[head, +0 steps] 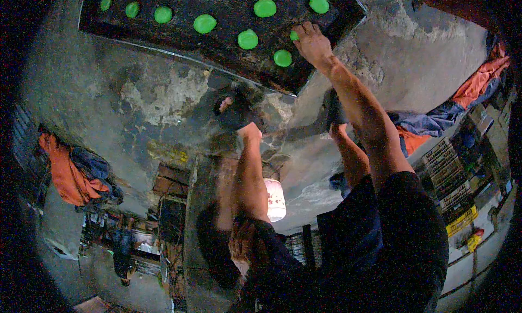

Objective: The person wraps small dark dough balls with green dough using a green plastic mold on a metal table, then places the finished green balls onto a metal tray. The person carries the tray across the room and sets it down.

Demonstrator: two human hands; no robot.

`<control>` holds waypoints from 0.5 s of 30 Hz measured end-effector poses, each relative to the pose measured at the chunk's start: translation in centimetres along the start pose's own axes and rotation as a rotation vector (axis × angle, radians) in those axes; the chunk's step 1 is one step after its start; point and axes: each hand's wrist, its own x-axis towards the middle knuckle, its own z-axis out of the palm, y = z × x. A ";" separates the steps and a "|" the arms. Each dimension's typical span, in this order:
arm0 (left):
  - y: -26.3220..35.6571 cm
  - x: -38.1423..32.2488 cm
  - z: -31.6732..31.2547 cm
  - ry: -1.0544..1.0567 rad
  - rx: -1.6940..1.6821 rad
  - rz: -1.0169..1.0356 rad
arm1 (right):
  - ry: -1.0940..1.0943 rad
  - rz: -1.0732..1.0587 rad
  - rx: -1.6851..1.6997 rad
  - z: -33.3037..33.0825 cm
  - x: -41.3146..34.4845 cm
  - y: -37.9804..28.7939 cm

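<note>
My right hand [313, 43] reaches over the near right corner of a dark tray or board [179, 39] with a pale edge. Its thumb and fingers close around a small green round piece [294, 35], mostly hidden beneath the hand. Close by lie other flat green pieces, among them a near one [282, 58], one to its left [248, 39] and one beyond the hand [319, 5]. Several more are spaced across the surface. Low in the picture, my left hand [240, 247] is dim and blurred beside my dark shorts, its fingers unclear.
My sandalled foot [230, 109] stands on worn, patchy concrete. Orange-and-dark cloth heaps lie at left [73, 170] and right [469, 88]. A lit patterned lampshade [275, 198] shows between my legs. Slatted crates [444, 174] stand at right; another person [123, 252] is at lower left.
</note>
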 end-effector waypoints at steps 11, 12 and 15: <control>-0.9 -0.6 0.1 -0.022 0.035 0.018 | -0.053 0.109 0.461 9.6 4.8 2.7; -0.9 -0.6 0.1 -0.027 0.040 0.024 | 0.018 0.113 0.544 10.4 4.8 3.0; -1.1 -0.5 0.1 -0.024 0.045 0.031 | -0.058 0.112 0.600 10.3 3.3 3.5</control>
